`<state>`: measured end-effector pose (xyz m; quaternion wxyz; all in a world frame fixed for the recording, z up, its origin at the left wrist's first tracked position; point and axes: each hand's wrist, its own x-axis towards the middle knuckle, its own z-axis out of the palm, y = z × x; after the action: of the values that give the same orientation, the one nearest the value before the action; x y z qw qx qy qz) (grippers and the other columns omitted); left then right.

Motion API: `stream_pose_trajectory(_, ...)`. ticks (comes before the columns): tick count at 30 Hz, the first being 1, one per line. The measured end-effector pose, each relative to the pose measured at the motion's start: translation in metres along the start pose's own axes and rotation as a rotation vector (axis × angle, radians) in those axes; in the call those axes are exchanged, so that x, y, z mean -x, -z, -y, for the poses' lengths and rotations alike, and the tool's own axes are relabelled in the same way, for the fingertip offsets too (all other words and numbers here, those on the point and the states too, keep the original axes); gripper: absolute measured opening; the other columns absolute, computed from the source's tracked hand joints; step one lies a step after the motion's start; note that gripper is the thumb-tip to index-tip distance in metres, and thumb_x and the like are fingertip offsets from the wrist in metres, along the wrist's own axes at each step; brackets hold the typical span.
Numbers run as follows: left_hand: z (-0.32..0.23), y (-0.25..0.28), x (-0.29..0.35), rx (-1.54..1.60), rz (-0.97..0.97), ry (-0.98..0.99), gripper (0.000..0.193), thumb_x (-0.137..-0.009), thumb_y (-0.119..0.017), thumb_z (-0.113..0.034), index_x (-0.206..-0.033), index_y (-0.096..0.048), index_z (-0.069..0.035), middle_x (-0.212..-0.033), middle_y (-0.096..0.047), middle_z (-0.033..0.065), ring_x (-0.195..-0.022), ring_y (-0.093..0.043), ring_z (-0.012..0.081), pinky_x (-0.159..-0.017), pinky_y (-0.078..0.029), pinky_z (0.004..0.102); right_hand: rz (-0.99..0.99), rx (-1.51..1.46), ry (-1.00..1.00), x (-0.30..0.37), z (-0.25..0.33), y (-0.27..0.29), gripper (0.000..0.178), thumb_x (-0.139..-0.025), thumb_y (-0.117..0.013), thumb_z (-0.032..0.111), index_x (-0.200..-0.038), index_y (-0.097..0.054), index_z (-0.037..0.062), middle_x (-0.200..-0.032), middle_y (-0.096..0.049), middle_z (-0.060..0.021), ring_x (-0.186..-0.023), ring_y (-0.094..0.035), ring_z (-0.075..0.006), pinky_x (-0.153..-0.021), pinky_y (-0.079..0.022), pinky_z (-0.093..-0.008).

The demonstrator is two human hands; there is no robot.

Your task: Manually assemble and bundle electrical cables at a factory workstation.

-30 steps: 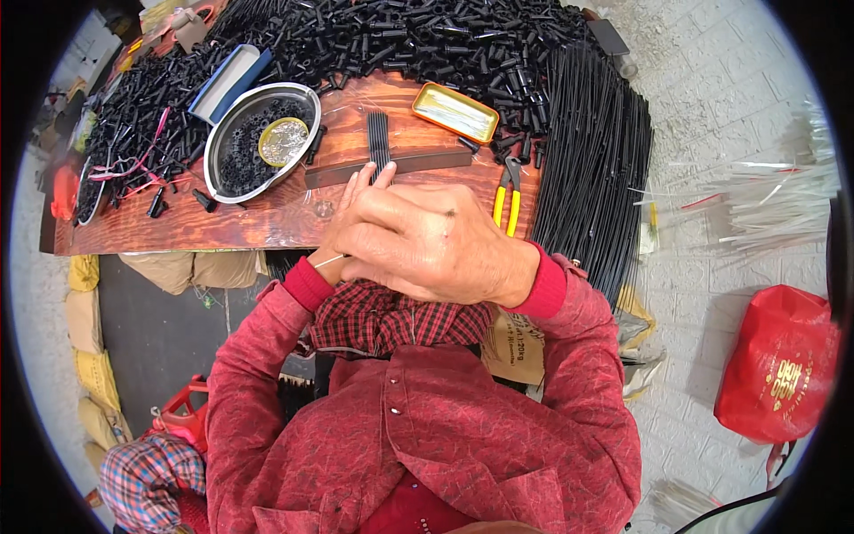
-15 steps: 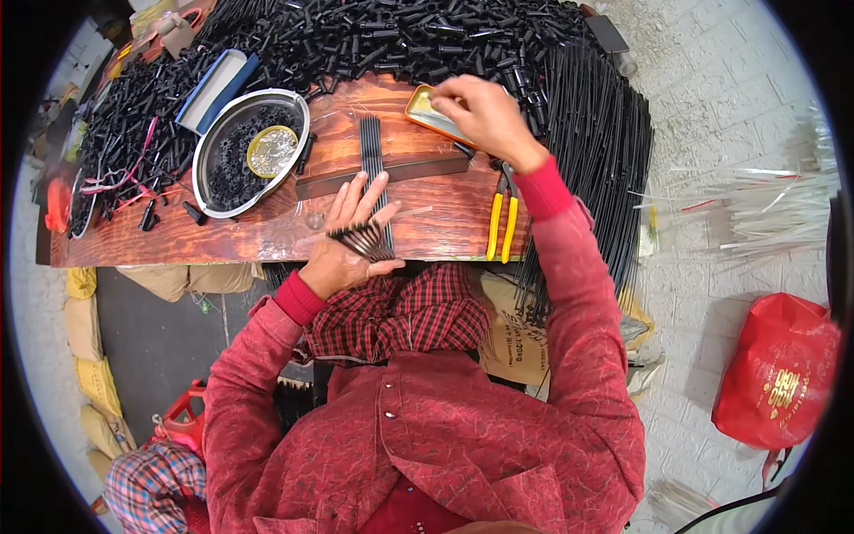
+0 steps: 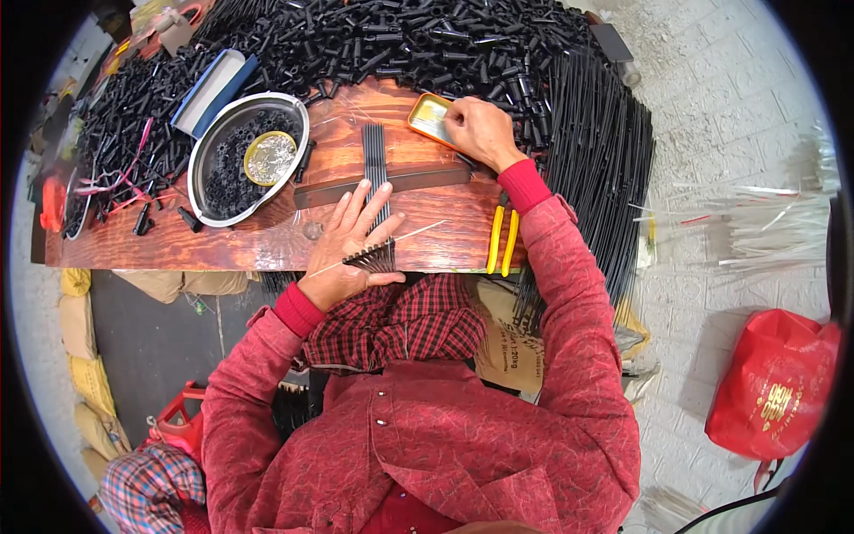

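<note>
My left hand (image 3: 342, 240) lies flat with its fingers stretched over a row of thin black rods (image 3: 374, 142), pressing lightly on them. By its thumb the rods' near ends fan out (image 3: 375, 256), and a thin pale stick (image 3: 418, 231) runs across there. Beneath the rods is a long dark bar (image 3: 427, 173) lying crosswise on the table. My right hand (image 3: 483, 133) is closed at the edge of a small orange-rimmed tin (image 3: 429, 117); its fingertips are bent out of sight, so what they hold is hidden. Yellow-handled pliers (image 3: 503, 240) rest below my right wrist.
A metal bowl (image 3: 197, 191) of small black parts holds a round tin (image 3: 269, 158). Beside it sits a blue box (image 3: 213, 93). Black tubular pieces (image 3: 382, 40) heap along the far side; long black rods (image 3: 596, 160) are piled right. A red bag (image 3: 772, 383) is on the floor.
My right hand has come down to the tin and its fingers have curled in. The pale stick now shows more clearly across the rod ends. My left hand stays on the rods.
</note>
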<state>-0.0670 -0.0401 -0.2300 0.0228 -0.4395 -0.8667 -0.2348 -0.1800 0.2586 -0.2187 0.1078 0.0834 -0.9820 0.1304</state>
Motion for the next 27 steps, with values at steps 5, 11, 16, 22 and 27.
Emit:
stream_pose_trajectory(5,0.004,-0.004,-0.001,-0.014,0.006,-0.018,0.090,-0.072,-0.071,-0.066,-0.143,-0.051,-0.014,-0.162,-0.026,0.0173,-0.150,-0.020,0.0431,-0.120,-0.021,0.0564,-0.076,-0.097,-0.036,-0.005,0.003,0.006,0.019,-0.085,-0.065,0.027,-0.087,-0.073,0.0090,-0.092,-0.072,-0.0097,-0.082,-0.069,-0.0318,-0.072,-0.054,-0.0431)
stream_pose_trajectory(11,0.005,-0.003,0.002,0.015,-0.003,-0.012,0.092,-0.071,-0.072,-0.064,-0.145,-0.049,-0.015,-0.163,-0.025,0.0162,-0.150,-0.019,0.0418,-0.121,-0.020,0.0552,-0.013,-0.227,0.062,-0.011,0.029,0.009,0.016,-0.089,-0.066,0.022,-0.096,-0.071,0.0087,-0.094,-0.072,-0.0108,-0.087,-0.070,-0.0310,-0.074,-0.054,-0.0411)
stream_pose_trajectory(16,0.002,0.001,0.001,0.028,0.017,0.011,0.096,-0.070,-0.074,-0.061,-0.148,-0.044,-0.014,-0.163,-0.023,0.0154,-0.151,-0.018,0.0406,-0.122,-0.019,0.0542,-0.016,-0.218,0.225,-0.009,0.043,-0.003,0.015,-0.090,-0.066,0.017,-0.101,-0.073,0.0086,-0.095,-0.072,-0.0099,-0.088,-0.069,-0.0309,-0.076,-0.054,-0.0403)
stream_pose_trajectory(22,0.003,0.000,0.000,0.031,0.025,0.006,0.099,-0.069,-0.075,-0.061,-0.150,-0.042,-0.015,-0.163,-0.023,0.0157,-0.151,-0.018,0.0410,-0.122,-0.019,0.0539,-0.045,-0.301,0.301,-0.012,0.047,-0.017,0.015,-0.091,-0.065,0.012,-0.101,-0.073,0.0076,-0.096,-0.071,-0.0094,-0.088,-0.068,-0.0294,-0.078,-0.053,-0.0379)
stream_pose_trajectory(27,0.004,-0.002,0.001,0.044,0.010,-0.007,0.099,-0.069,-0.077,-0.059,-0.150,-0.042,-0.015,-0.163,-0.023,0.0156,-0.150,-0.019,0.0411,-0.122,-0.019,0.0544,-0.016,-0.338,0.251,-0.013,0.049,-0.021,0.015,-0.091,-0.064,0.010,-0.103,-0.074,0.0087,-0.097,-0.070,-0.0088,-0.091,-0.067,-0.0279,-0.080,-0.052,-0.0363)
